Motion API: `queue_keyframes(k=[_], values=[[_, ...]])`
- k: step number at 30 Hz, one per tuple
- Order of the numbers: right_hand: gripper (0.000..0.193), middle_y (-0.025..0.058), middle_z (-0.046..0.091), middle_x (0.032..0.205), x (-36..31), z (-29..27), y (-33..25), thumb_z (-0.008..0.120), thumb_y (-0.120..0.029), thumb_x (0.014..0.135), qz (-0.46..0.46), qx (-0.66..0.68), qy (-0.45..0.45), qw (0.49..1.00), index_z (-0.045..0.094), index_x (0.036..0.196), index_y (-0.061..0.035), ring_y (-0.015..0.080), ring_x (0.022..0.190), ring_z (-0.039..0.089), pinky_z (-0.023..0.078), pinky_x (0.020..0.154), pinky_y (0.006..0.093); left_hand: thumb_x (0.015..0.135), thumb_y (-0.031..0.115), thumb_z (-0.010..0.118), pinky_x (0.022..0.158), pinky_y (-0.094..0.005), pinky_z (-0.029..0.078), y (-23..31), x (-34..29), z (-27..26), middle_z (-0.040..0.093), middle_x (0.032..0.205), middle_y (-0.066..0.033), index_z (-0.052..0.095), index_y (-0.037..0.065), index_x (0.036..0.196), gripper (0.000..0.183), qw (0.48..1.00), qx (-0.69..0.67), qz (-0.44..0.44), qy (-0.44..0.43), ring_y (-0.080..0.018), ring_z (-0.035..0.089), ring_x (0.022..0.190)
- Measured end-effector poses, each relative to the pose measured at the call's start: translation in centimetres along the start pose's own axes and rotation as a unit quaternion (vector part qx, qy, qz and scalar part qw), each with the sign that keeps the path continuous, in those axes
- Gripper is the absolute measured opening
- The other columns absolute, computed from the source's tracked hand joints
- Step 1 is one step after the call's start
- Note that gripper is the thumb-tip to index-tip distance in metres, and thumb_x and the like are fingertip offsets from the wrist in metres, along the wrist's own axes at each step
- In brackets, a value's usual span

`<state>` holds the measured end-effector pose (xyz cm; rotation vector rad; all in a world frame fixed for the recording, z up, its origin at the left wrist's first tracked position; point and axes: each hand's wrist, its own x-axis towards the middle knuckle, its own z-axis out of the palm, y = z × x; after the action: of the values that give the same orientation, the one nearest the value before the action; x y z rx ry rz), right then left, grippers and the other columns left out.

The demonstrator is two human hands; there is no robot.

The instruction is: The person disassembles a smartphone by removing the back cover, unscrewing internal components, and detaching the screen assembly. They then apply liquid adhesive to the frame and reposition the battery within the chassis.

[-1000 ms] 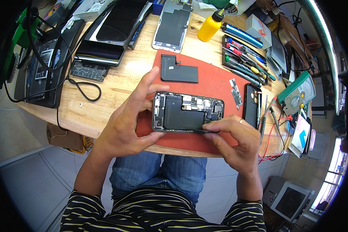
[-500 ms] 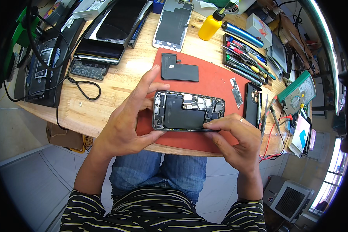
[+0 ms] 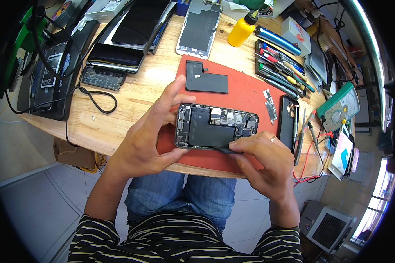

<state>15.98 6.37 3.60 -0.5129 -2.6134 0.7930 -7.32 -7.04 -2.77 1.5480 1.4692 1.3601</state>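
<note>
My left hand (image 3: 140, 138) grips the left end of an opened smartphone (image 3: 213, 133), thumb at its near edge and fingers at the far side. The phone's inside faces up, with a black L-shaped battery and small silver-shielded parts showing. My right hand (image 3: 267, 160) is closed at the phone's near right edge, pinching a thin dark strip (image 3: 224, 150) that lies along this edge. What kind of piece the strip is, I cannot tell. Beyond the phone, a separate black L-shaped battery (image 3: 213, 83) lies on the red mat (image 3: 241, 90).
A narrow circuit-board-like piece (image 3: 270, 106) and a black phone case (image 3: 287, 118) lie at right. Behind are a tool tray (image 3: 280, 65), yellow bottle (image 3: 241, 31) and phone screen panel (image 3: 199, 28). A green multimeter (image 3: 340, 105) stands far right; stacked phones (image 3: 134, 26) sit left.
My right fingers have shifted slightly, and the dark strip now sticks out more from the phone's near edge. My left hand keeps its grip. The whole view has drifted a little.
</note>
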Motion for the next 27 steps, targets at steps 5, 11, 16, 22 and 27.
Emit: queue_keyframes(k=[5,11,16,22,27], values=[[0.024,0.0064,0.075,0.096,-0.2,0.2,0.3,0.082,-0.002,0.079,-0.035,-0.010,0.011,0.999,0.074,0.101,-0.0065,0.0251,0.084,0.070,0.053,0.074,0.0361,0.070,-0.015,0.081,0.101,-0.0354,0.057,-0.1,0.0,-0.1,0.049,0.152,-0.0241,0.008,0.001,0.167,0.122,0.999,0.024,0.020,-0.008,-0.0283,0.067,0.123],[0.025,0.0093,0.077,0.095,-1.1,0.3,0.6,0.083,0.002,0.075,-0.031,0.004,0.042,0.999,0.076,0.099,-0.0040,0.0244,0.083,0.072,0.054,0.074,0.0349,0.070,-0.016,0.079,0.101,-0.0352,0.057,-0.2,0.1,0.0,0.048,0.151,-0.0250,0.007,0.001,0.167,0.122,1.000,0.010,0.027,-0.005,-0.0289,0.068,0.122],[0.023,0.0141,0.080,0.096,-2.0,0.3,1.0,0.082,0.008,0.078,0.066,0.100,0.072,0.990,0.074,0.099,0.0015,0.0221,0.089,0.074,0.054,0.084,0.0352,0.069,-0.017,0.080,0.100,-0.0350,0.057,-0.1,0.0,0.0,0.049,0.150,-0.0260,0.009,0.000,0.166,0.121,0.999,0.023,0.031,-0.004,-0.0288,0.068,0.120],[0.028,0.0091,0.080,0.097,-2.1,0.6,2.0,0.086,0.004,0.075,0.039,0.081,0.092,0.992,0.077,0.101,-0.0033,0.0196,0.082,0.071,0.052,0.076,0.0296,0.069,-0.016,0.081,0.099,-0.0355,0.058,-0.1,0.1,0.0,0.049,0.149,-0.0263,0.010,-0.002,0.166,0.121,0.999,0.026,0.033,0.001,-0.0292,0.068,0.120],[0.029,0.0078,0.081,0.098,-2.0,0.7,2.1,0.084,0.006,0.075,0.030,0.081,0.086,0.993,0.077,0.101,-0.0043,0.0194,0.083,0.072,0.052,0.076,0.0294,0.068,-0.016,0.083,0.099,-0.0357,0.058,-0.1,0.1,0.1,0.049,0.149,-0.0269,0.010,-0.001,0.166,0.123,0.999,0.021,0.030,0.006,-0.0293,0.068,0.121]])
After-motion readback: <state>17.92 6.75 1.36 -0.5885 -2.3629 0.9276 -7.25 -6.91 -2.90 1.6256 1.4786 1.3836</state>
